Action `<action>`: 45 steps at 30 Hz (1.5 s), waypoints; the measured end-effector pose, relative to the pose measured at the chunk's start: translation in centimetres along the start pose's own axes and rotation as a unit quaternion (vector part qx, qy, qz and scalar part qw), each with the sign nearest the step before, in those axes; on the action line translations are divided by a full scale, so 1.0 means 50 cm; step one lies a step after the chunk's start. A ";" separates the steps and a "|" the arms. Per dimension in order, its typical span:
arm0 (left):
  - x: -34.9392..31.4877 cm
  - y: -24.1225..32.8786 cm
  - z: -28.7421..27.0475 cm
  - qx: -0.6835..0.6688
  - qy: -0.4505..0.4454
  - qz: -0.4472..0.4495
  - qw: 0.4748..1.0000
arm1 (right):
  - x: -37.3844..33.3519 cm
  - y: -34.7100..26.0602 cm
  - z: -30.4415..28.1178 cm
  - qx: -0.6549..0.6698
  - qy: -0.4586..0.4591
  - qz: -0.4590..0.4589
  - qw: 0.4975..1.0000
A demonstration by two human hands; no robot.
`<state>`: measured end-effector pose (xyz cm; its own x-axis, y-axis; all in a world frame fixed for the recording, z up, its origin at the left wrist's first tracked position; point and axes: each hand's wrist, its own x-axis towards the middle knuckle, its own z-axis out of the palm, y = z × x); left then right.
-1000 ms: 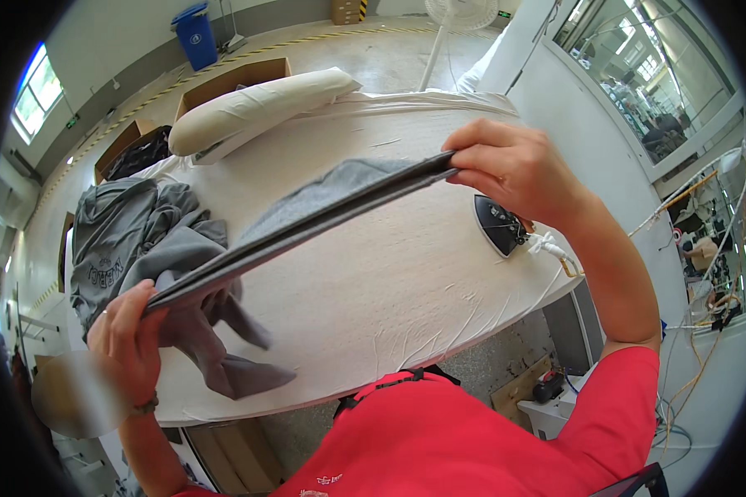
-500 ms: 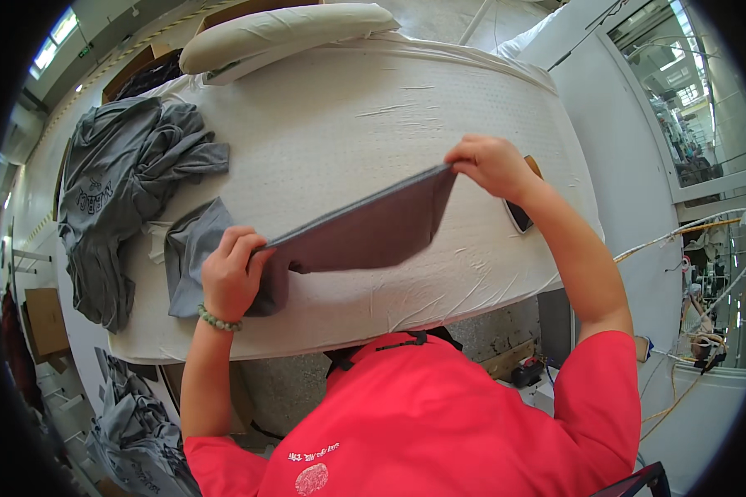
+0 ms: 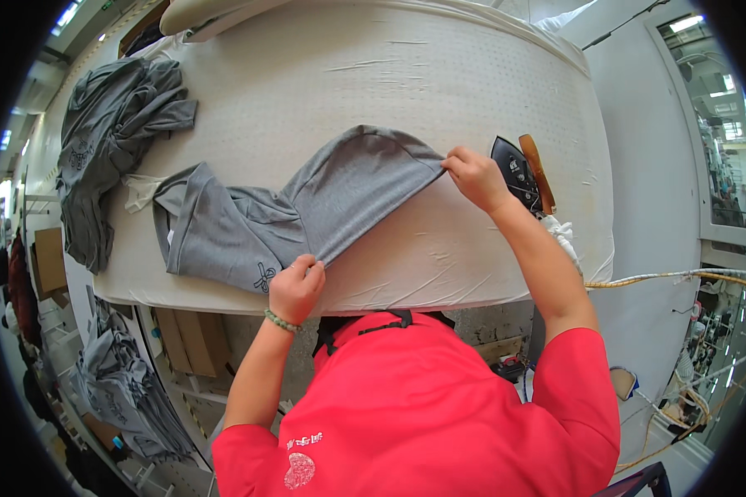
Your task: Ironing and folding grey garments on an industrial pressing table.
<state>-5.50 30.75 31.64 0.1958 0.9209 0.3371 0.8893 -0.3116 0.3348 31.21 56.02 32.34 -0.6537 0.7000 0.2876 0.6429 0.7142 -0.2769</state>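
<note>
A grey shirt [image 3: 249, 207] with a small dark print lies bunched on the white padded ironing table [image 3: 506, 273]. Its sleeve stretches between my two hands, arching up on the far side. My left hand [image 3: 297, 288], with a green bead bracelet at its wrist, pinches the near edge of the sleeve beside the print. At the sleeve's outer corner, my right hand [image 3: 477, 178] grips the cloth between thumb and fingers. Just right of that hand rests a dark iron [image 3: 514, 171] with a brown handle [image 3: 538, 174].
More grey shirts [image 3: 116, 124] are heaped at the table's far left. A padded pressing board [image 3: 224, 12] stands at the back. Further grey garments [image 3: 128, 389] hang below on the left. Cords [image 3: 671, 275] run from the right wall toward the iron.
The held cloth has been laid down toward the table, its lighter grey side now showing. My left hand has moved right and nearer to me. The iron has come into fuller view.
</note>
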 end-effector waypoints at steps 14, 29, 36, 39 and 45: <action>0.224 0.109 0.181 -0.113 -0.028 0.035 0.993 | -0.015 -0.010 0.051 0.138 -0.182 0.372 0.900; 0.241 0.115 0.212 -0.028 -0.119 0.071 0.990 | -0.048 -0.016 0.062 0.175 -0.039 0.309 0.934; 0.177 0.133 0.186 -0.037 -0.062 0.006 0.997 | -0.056 -0.086 0.054 0.032 0.120 0.045 0.991; 0.161 0.137 0.178 -0.047 -0.085 -0.048 0.994 | -0.084 -0.114 0.056 0.110 0.036 -0.079 0.990; 0.195 0.112 0.167 -0.151 -0.079 -0.148 0.974 | -0.163 -0.180 0.078 0.138 0.025 -0.096 0.985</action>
<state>4.84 39.95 29.44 0.0318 0.9980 0.0541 0.7587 -0.0593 0.6487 29.20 43.89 28.92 -0.7280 0.5550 0.4024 0.3715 0.8127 -0.4488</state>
